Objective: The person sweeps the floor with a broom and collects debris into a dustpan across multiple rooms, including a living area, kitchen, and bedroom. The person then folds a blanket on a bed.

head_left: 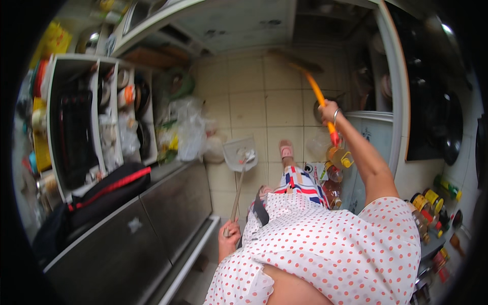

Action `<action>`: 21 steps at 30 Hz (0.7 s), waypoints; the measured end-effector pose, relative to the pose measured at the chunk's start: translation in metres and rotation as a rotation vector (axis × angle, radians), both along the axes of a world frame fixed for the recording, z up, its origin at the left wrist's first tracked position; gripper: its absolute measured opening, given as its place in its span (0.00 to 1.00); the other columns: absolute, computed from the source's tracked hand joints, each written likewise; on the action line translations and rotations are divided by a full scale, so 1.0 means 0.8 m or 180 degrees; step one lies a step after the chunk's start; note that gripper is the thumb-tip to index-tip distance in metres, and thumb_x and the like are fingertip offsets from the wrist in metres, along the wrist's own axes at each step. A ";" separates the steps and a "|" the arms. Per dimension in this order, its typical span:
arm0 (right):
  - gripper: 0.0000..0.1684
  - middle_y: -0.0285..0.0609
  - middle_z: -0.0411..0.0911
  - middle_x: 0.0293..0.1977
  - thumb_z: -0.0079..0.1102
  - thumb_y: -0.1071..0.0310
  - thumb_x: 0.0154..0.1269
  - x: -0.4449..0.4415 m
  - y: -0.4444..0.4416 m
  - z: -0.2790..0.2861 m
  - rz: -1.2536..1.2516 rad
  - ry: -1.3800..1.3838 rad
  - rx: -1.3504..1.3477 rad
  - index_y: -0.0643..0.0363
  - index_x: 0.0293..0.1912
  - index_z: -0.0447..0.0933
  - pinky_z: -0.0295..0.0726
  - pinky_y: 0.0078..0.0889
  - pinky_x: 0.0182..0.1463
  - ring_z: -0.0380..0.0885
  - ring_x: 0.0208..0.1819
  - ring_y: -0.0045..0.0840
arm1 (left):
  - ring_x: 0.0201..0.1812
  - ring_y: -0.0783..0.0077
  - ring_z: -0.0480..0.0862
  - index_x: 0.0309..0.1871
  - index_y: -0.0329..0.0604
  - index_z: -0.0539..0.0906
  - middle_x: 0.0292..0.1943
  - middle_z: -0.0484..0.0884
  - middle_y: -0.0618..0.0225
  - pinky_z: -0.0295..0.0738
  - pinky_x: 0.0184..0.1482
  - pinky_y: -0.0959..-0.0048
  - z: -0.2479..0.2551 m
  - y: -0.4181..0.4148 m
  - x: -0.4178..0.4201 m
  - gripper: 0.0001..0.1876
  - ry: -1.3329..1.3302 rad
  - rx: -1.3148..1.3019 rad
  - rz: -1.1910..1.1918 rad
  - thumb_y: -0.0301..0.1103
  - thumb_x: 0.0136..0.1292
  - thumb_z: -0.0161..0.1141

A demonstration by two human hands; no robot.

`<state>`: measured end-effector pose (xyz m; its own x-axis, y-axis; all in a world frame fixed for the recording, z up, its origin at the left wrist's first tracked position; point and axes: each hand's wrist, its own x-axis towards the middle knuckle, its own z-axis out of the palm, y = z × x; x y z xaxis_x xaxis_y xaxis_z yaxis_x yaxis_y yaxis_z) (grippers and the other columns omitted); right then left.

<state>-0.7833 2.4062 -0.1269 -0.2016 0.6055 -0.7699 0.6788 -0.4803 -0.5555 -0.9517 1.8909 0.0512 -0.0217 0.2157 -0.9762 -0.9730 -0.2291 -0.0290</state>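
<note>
My left hand [229, 233] grips the end of a long handle that runs to a pale dustpan [227, 152] on the tiled floor. Some scraps [246, 155] lie in the pan. Out to the right, my right hand [328, 112] is closed around the orange handle of a broom [315, 87]; the handle's red end sticks out below the fist. The broom's dark head [301, 61] is blurred and lies over the far floor, near the cabinets. Between the two tools stands my foot in a pink slipper [286, 149].
Plastic bags [190, 129] lie left of the dustpan, beside a shelf unit [101, 114] full of kitchenware. Oil bottles [339, 157] stand on the floor by the right cabinet. A dark-fronted appliance [126, 232] is at lower left. A black stovetop [427, 103] edges the right side.
</note>
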 end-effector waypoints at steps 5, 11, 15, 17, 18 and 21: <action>0.07 0.42 0.66 0.14 0.46 0.73 0.53 -0.030 -0.035 -0.038 -0.0534 -0.0114 -0.0415 0.61 0.34 0.65 0.70 0.35 0.12 0.69 0.12 0.31 | 0.17 0.80 0.60 0.48 0.29 0.64 0.17 0.60 0.74 0.58 0.19 0.82 -0.027 -0.068 0.035 0.14 -0.0849 0.0222 0.1051 0.28 0.62 0.45; 0.07 0.39 0.67 0.16 0.44 0.75 0.54 -0.055 -0.224 -0.023 -0.0171 -0.0055 -0.0837 0.60 0.36 0.66 0.68 0.26 0.11 0.67 0.12 0.23 | 0.14 0.78 0.61 0.46 0.28 0.63 0.14 0.61 0.72 0.59 0.15 0.82 -0.050 -0.100 0.070 0.13 -0.0966 -0.0188 0.1532 0.28 0.61 0.45; 0.05 0.34 0.64 0.15 0.45 0.75 0.55 -0.053 -0.244 0.053 -0.0478 0.0528 -0.1792 0.59 0.34 0.68 0.65 0.22 0.10 0.62 0.10 0.17 | 0.13 0.78 0.61 0.46 0.28 0.62 0.14 0.60 0.72 0.59 0.15 0.82 -0.055 -0.100 0.096 0.14 -0.0871 -0.0270 0.1732 0.29 0.61 0.46; 0.10 0.31 0.59 0.14 0.47 0.74 0.56 -0.044 -0.233 0.081 -0.0032 0.0331 -0.1781 0.59 0.40 0.65 0.58 0.18 0.09 0.58 0.09 0.13 | 0.14 0.78 0.61 0.48 0.28 0.62 0.14 0.61 0.72 0.60 0.16 0.82 -0.056 -0.112 0.111 0.15 -0.0837 -0.0250 0.1813 0.28 0.60 0.47; 0.12 0.32 0.61 0.14 0.48 0.74 0.56 -0.043 -0.231 0.100 0.0239 0.0247 -0.1599 0.61 0.43 0.65 0.59 0.19 0.09 0.59 0.10 0.14 | 0.15 0.79 0.62 0.49 0.29 0.61 0.15 0.61 0.72 0.60 0.17 0.81 -0.073 -0.136 0.122 0.16 -0.0885 -0.0185 0.1851 0.27 0.60 0.47; 0.09 0.32 0.62 0.14 0.48 0.71 0.56 -0.056 -0.188 0.150 0.0956 0.0069 -0.0928 0.61 0.39 0.67 0.65 0.23 0.10 0.63 0.10 0.17 | 0.16 0.79 0.63 0.51 0.29 0.61 0.15 0.61 0.72 0.60 0.17 0.81 -0.076 -0.127 0.155 0.18 -0.0905 -0.0159 0.2005 0.26 0.59 0.48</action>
<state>-0.8284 2.2561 -0.0072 -0.3539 0.2746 -0.8940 0.8024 -0.4019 -0.4411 -0.8279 1.7896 -0.0097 0.1302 0.2005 -0.9710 -0.6102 -0.7557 -0.2379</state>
